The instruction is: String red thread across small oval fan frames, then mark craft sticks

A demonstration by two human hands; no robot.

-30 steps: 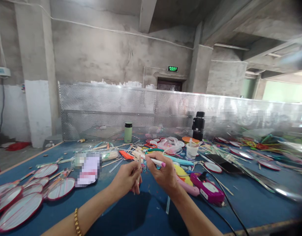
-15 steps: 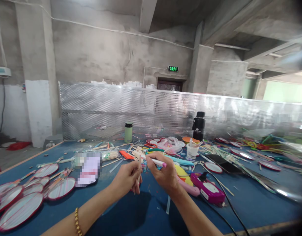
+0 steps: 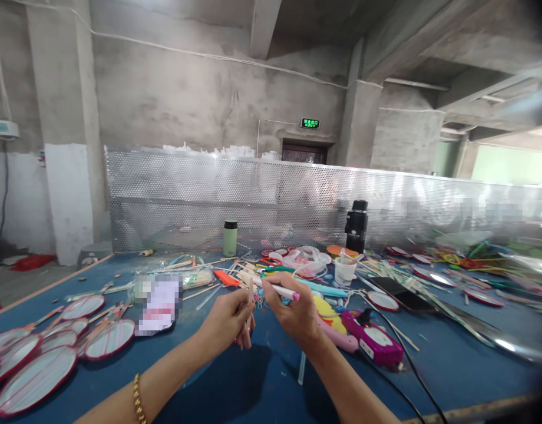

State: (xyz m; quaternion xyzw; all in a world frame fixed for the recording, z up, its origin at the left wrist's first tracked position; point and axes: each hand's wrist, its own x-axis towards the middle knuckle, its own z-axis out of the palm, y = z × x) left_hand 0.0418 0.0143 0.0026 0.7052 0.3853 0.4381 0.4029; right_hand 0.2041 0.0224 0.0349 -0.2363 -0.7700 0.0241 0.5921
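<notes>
My left hand (image 3: 229,318) is closed around a narrow flat wooden stick (image 3: 251,287), held upright; its lower part is mostly hidden by my fingers. In a writing grip, my right hand (image 3: 295,309) holds a white marker pen (image 3: 283,291) with a pink end. The pen's tip points left, close to the upper part of the stick; whether they touch I cannot tell. Behind my hands lies a heap of loose wooden sticks (image 3: 248,277), with an orange-red piece (image 3: 227,278) beside it. A purple device (image 3: 372,340) with a cable and a pink handle-like piece (image 3: 337,335) lie right of my right hand.
Red-rimmed oval discs (image 3: 37,380) with sticks overlap at the left, near a phone (image 3: 158,306) with a blurred screen. Along the back stand a green bottle (image 3: 230,238), a white cup (image 3: 345,271) and a black flask (image 3: 356,228). A dark tablet-like slab (image 3: 399,294) lies at the right.
</notes>
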